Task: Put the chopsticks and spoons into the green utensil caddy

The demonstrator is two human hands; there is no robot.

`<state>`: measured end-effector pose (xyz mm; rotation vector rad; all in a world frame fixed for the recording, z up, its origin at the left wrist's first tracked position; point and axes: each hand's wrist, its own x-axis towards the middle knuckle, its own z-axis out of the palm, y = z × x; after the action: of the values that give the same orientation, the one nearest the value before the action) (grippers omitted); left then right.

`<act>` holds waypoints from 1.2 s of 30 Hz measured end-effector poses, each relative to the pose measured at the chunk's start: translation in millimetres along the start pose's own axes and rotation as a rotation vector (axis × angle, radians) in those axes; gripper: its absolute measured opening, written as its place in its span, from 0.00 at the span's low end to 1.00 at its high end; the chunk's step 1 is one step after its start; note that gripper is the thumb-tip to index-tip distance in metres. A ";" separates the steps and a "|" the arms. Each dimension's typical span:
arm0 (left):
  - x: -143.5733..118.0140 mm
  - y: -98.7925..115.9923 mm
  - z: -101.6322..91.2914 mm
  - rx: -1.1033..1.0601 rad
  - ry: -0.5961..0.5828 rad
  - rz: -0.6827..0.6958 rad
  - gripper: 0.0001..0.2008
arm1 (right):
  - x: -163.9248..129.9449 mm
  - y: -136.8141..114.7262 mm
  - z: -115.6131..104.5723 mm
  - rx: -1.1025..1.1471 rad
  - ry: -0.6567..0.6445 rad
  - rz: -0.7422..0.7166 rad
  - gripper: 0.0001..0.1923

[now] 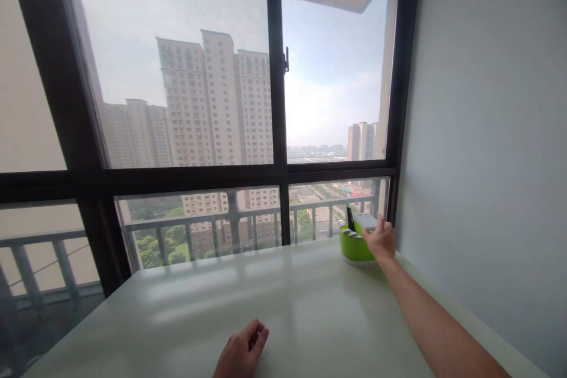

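Observation:
At the far right of the table, my right hand is at a bright green holder with a pale base. Its thumb and fingers close around a pale grey ribbed piece at the top of the holder. Whether that piece is loose or part of the holder, I cannot tell. A dark upright item sticks out of the holder's left side. My left hand rests near the table's front edge, its fingers loosely curled, and nothing shows in them.
The pale glossy table reaches to a dark-framed window, with a railing and tall buildings outside. A plain wall borders the table on the right, close to the holder.

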<state>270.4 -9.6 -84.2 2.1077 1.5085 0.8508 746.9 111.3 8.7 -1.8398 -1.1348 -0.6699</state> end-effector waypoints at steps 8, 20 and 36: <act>-6.8 12.8 -4.3 0.069 0.026 -0.016 0.18 | 9.1 14.9 -9.0 0.115 0.078 0.008 0.41; -10.2 23.5 -6.1 0.208 0.048 -0.004 0.13 | -203.6 -92.0 -33.5 0.492 -0.602 -0.005 0.28; -1.5 -7.9 13.3 0.582 0.082 0.282 0.32 | -201.1 -89.6 -54.5 0.534 -0.465 -0.362 0.10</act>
<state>273.7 -8.2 -99.4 2.7854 1.6745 0.6434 576.8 -4.3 -87.0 -1.3662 -1.7785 -0.0927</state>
